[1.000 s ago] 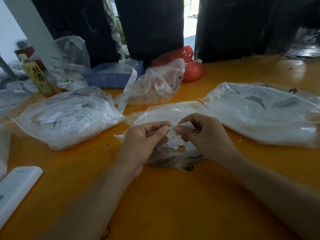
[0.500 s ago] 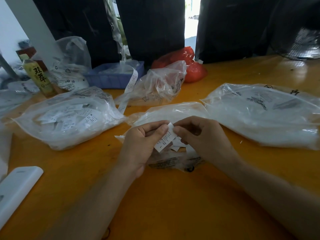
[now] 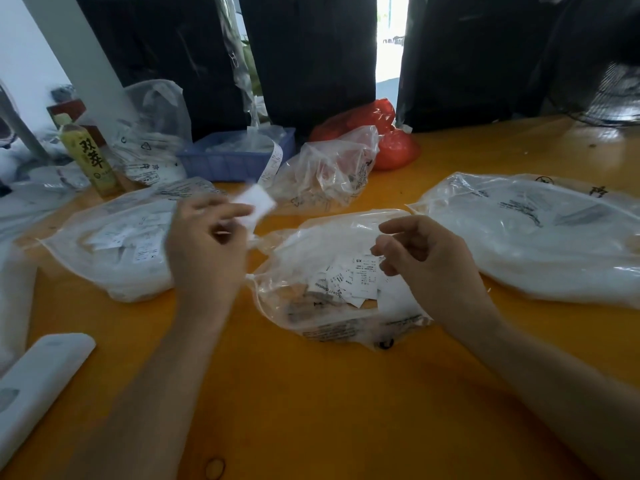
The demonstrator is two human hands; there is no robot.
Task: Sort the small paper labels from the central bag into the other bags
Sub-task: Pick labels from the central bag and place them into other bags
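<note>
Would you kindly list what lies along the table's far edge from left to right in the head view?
Yellow-green drink bottle → upright clear plastic bag with recycling marks → blue plastic basket → crumpled clear plastic bag → red plastic bag.

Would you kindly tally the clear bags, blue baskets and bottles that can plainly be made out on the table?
Clear bags: 5 (left bag, central bag, right bag, crumpled bag behind, bag beside the bottle)
Blue baskets: 1 (blue basket)
Bottles: 1 (bottle)
Total: 7
</note>
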